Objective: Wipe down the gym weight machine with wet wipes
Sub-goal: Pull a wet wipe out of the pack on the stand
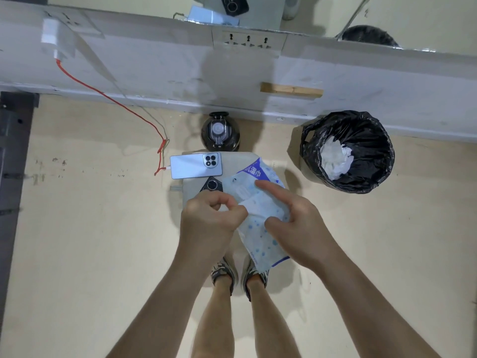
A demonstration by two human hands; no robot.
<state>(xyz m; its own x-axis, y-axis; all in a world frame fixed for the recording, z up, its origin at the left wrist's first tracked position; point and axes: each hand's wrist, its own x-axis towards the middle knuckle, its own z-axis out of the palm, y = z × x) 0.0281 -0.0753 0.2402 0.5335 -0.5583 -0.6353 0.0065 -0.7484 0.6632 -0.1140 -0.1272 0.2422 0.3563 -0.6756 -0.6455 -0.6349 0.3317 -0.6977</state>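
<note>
Head view, looking straight down at the floor.

- Wet-wipe pack (260, 228): blue and white, dotted print, held in both hands above the near edge of a low beige bench (238, 161). Long axis runs away from the person, tilted slightly right.
- Left hand (209, 218): fingers curled, thumb and forefinger pinching a white sheet (255, 205) at the middle of the pack's face. Cannot tell whether it is the seal flap or a wipe.
- Right hand (296, 220): grips the pack's right edge, thumb pressed on the front, index finger stretched straight across the upper part. The other fingers are hidden behind the pack.
- On the bench: a silver phone (196, 165) lying face down, with a red cable (111, 99) running from its left end up to a white charger (53, 37) on the wall. A dark phone (212, 186) lies just beside it, partly under the left hand.
- Dark water bottle (220, 131) stands on the floor between bench and wall.
- Bin (348, 182) with a black liner stands to the right, holding crumpled white wipes (335, 158).
- Two shoes (223, 276) show below the pack.
</note>
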